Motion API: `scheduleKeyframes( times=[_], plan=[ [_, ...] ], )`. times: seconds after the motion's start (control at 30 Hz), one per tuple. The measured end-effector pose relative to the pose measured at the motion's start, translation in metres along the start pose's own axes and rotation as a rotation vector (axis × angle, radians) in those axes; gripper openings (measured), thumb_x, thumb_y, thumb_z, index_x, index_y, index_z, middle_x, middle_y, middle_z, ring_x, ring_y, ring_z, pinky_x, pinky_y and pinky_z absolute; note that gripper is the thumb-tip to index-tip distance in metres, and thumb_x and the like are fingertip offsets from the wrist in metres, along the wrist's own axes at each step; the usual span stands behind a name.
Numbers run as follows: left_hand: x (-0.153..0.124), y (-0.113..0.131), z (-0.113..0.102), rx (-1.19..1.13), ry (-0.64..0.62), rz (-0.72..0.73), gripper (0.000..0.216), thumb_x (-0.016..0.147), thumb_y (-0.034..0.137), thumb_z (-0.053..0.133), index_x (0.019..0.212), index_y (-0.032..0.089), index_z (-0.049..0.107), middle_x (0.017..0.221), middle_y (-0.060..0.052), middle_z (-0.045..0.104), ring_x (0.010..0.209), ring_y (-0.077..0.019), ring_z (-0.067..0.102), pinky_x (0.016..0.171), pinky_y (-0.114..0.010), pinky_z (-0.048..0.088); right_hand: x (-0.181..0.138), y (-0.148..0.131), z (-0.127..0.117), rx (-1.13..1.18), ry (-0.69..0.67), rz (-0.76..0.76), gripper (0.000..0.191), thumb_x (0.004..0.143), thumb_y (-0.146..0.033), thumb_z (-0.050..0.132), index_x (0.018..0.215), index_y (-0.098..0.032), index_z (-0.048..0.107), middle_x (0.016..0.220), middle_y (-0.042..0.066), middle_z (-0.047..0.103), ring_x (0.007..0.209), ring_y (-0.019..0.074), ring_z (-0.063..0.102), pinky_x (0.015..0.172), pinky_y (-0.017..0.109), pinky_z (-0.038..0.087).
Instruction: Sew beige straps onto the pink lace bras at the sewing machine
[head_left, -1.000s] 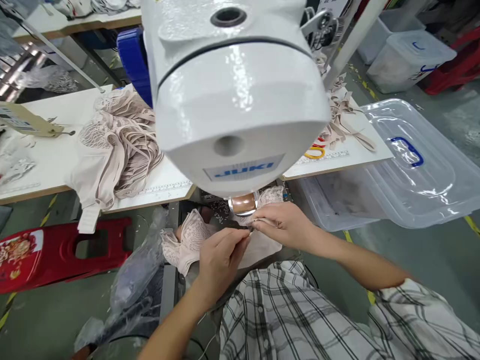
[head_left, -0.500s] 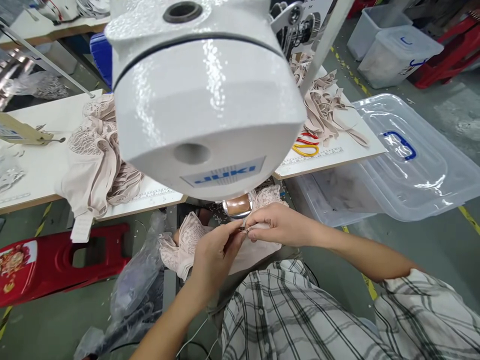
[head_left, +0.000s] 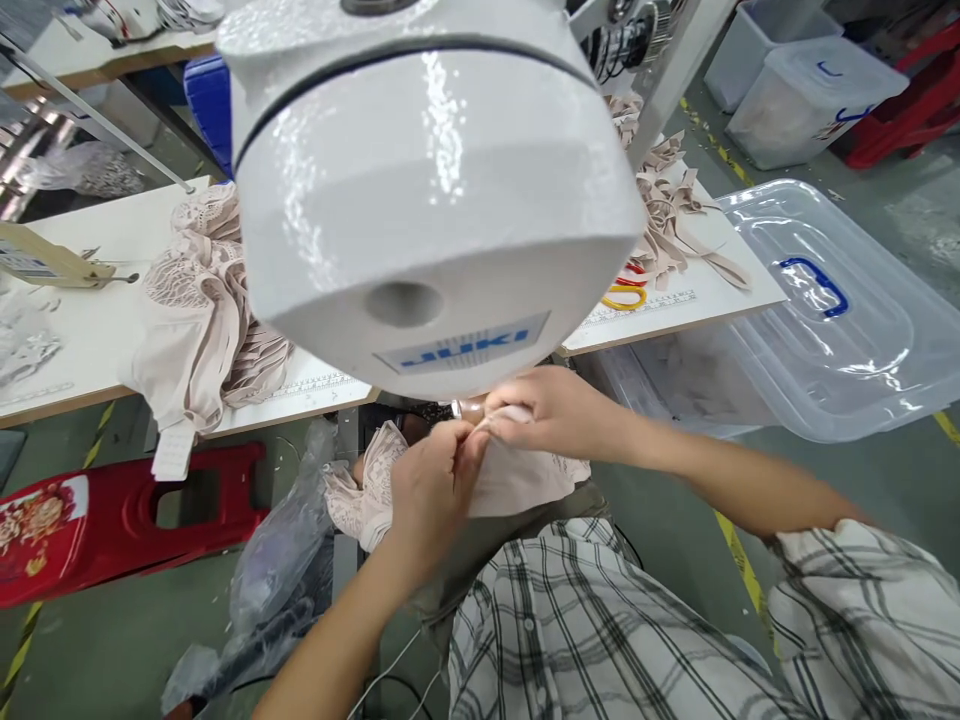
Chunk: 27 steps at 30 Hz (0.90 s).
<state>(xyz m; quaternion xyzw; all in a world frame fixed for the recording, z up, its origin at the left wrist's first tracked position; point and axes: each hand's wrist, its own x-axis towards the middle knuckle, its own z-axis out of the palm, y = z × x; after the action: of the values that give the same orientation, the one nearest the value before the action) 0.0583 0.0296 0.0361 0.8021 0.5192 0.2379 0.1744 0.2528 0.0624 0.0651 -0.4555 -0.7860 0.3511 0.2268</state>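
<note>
A pale pink lace garment (head_left: 517,482) hangs over my lap, below the white JUKI sewing machine head (head_left: 442,220). My left hand (head_left: 431,480) is closed, pinching an edge of the garment between thumb and fingers. Close beside it, my right hand (head_left: 551,415) also grips the garment's edge, with a bit of fabric bulging between its fingers. The stretch of edge between the two hands is narrow and drawn out. Behind my right hand the machine's lower parts are mostly hidden.
Stacked lace pieces (head_left: 202,310) lie on the left table. On the right are fabric straps (head_left: 667,225) and yellow-handled scissors (head_left: 624,297). A clear plastic lid (head_left: 847,310) rests at the right, over a bin. A red stool (head_left: 127,520) is at lower left.
My right hand has moved up toward the machine and now covers most of the shiny part below it. My left hand has risen slightly, still pinching the garment. The view has shifted a little.
</note>
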Motion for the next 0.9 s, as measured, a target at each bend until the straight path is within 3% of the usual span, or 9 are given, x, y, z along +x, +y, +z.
scheduleKeyframes(
  times=[0.07, 0.2, 0.3, 0.4, 0.47, 0.57, 0.67, 0.77, 0.9],
  plan=[
    [0.003, -0.011, -0.001, 0.095, 0.054, 0.094, 0.025, 0.099, 0.035, 0.046, 0.099, 0.021, 0.067, 0.063, 0.001, 0.063, 0.058, -0.0149, 0.060, 0.055, -0.024, 0.038, 0.011, 0.000, -0.005, -0.065, -0.023, 0.006, 0.018, 0.080, -0.014, 0.052, 0.064, -0.016, 0.060, 0.065, -0.001, 0.058, 0.064, 0.0111, 0.048, 0.061, 0.026, 0.030],
    [0.008, -0.034, 0.001, 0.250, 0.126, 0.443, 0.030, 0.096, 0.016, 0.045, 0.113, 0.027, 0.067, 0.068, 0.000, 0.067, 0.057, -0.0127, 0.058, 0.056, -0.026, 0.038, 0.020, -0.003, -0.010, -0.221, -0.035, -0.011, 0.026, 0.078, -0.015, 0.051, 0.052, -0.017, 0.044, 0.053, -0.003, 0.040, 0.055, 0.0095, 0.032, 0.058, 0.029, 0.021],
    [0.012, -0.039, 0.000, 0.315, 0.189, 0.566, 0.032, 0.094, 0.012, 0.048, 0.118, 0.026, 0.065, 0.072, 0.000, 0.067, 0.057, -0.0123, 0.057, 0.056, -0.026, 0.039, 0.020, -0.007, -0.012, -0.256, -0.056, -0.004, 0.025, 0.079, -0.017, 0.052, 0.054, -0.017, 0.046, 0.052, -0.004, 0.037, 0.055, 0.0094, 0.029, 0.058, 0.030, 0.021],
    [0.014, -0.034, -0.002, 0.367, 0.204, 0.626, 0.031, 0.093, 0.011, 0.047, 0.117, 0.020, 0.064, 0.064, 0.001, 0.062, 0.053, -0.0133, 0.054, 0.052, -0.028, 0.036, 0.017, -0.006, -0.011, -0.248, -0.077, 0.035, 0.021, 0.082, -0.018, 0.052, 0.061, -0.016, 0.057, 0.057, -0.001, 0.047, 0.057, 0.0112, 0.038, 0.059, 0.028, 0.026],
    [0.014, -0.026, -0.004, 0.432, 0.182, 0.603, 0.030, 0.094, 0.011, 0.043, 0.115, 0.017, 0.063, 0.056, 0.002, 0.056, 0.049, -0.0143, 0.050, 0.048, -0.030, 0.031, 0.012, 0.000, -0.006, -0.234, -0.019, 0.033, 0.020, 0.087, -0.022, 0.052, 0.075, -0.017, 0.067, 0.069, 0.002, 0.059, 0.067, 0.0149, 0.050, 0.065, 0.028, 0.034],
    [0.012, -0.013, -0.007, 0.490, 0.125, 0.510, 0.031, 0.096, 0.013, 0.037, 0.115, 0.013, 0.062, 0.053, 0.002, 0.053, 0.047, -0.0151, 0.050, 0.046, -0.032, 0.025, -0.001, 0.013, 0.009, -0.277, 0.199, -0.113, 0.023, 0.094, -0.032, 0.051, 0.097, -0.022, 0.072, 0.096, 0.007, 0.066, 0.093, 0.0221, 0.056, 0.085, 0.035, 0.041],
    [0.014, -0.010, -0.013, 0.484, 0.091, 0.481, 0.031, 0.096, 0.012, 0.035, 0.113, 0.011, 0.061, 0.054, 0.002, 0.053, 0.047, -0.0149, 0.052, 0.045, -0.032, 0.026, -0.011, 0.022, 0.024, -0.394, 0.443, -0.240, 0.020, 0.093, -0.029, 0.054, 0.096, -0.027, 0.074, 0.100, 0.008, 0.065, 0.099, 0.0227, 0.055, 0.097, 0.041, 0.038],
    [0.023, -0.022, -0.019, 0.470, 0.060, 0.627, 0.031, 0.095, 0.009, 0.035, 0.113, 0.013, 0.059, 0.054, 0.004, 0.052, 0.045, -0.0147, 0.050, 0.046, -0.031, 0.028, -0.015, 0.024, 0.033, -0.457, 0.548, -0.220, 0.020, 0.091, -0.024, 0.055, 0.094, -0.028, 0.074, 0.091, 0.006, 0.063, 0.091, 0.0198, 0.056, 0.091, 0.037, 0.042],
    [0.034, -0.036, -0.022, 0.476, 0.027, 0.784, 0.034, 0.091, 0.004, 0.037, 0.116, 0.016, 0.056, 0.053, 0.005, 0.052, 0.044, -0.0150, 0.048, 0.045, -0.031, 0.025, -0.019, 0.026, 0.042, -0.291, 0.504, -0.145, 0.018, 0.093, -0.026, 0.054, 0.101, -0.027, 0.070, 0.081, 0.002, 0.060, 0.075, 0.0145, 0.056, 0.066, 0.027, 0.045]
  ],
)
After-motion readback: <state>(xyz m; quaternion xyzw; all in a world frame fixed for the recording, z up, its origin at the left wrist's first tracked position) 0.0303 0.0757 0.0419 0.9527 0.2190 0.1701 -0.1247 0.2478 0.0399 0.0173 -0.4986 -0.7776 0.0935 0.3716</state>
